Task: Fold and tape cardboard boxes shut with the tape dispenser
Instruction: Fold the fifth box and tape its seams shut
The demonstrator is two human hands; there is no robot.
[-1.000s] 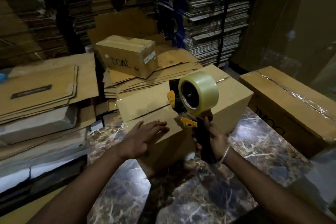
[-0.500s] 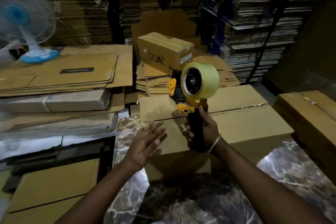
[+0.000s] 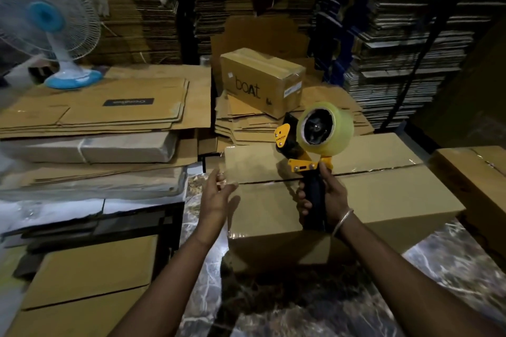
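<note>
Brown corrugated cardboard filled nearly everything I could see. The plain brown cardboard box (image 3: 356, 194) I was working on sat on the dark marbled stone counter (image 3: 301, 306), its two top flaps folded down and meeting along a dark seam; I could not tell whether any tape lay over that seam. My right hand (image 3: 325, 197) gripped the black handle of the yellow-and-black tape dispenser (image 3: 309, 150), fingers (image 3: 301, 194) curled tightly round it, holding it upright over the box top with its one roll of clear tape facing me. The handle's lower end was hidden behind my wrist, and I could not make out the cutting blade. My left hand (image 3: 216, 194) hovered just beside the box's left edge, fingers loose and apart, holding nothing; whether it touched the cardboard I could not tell.

I counted three closed boxes: mine, a smaller brown carton printed "boAt" (image 3: 260, 82) on a pile of flattened sheets behind it, and a long taped brown box (image 3: 476, 178) cut off at the right edge. One white-and-blue table fan (image 3: 52, 22) stood on the flattened cardboard stack (image 3: 104, 115) at the left, partly cropped. The shelves behind were too dark to read.
</note>
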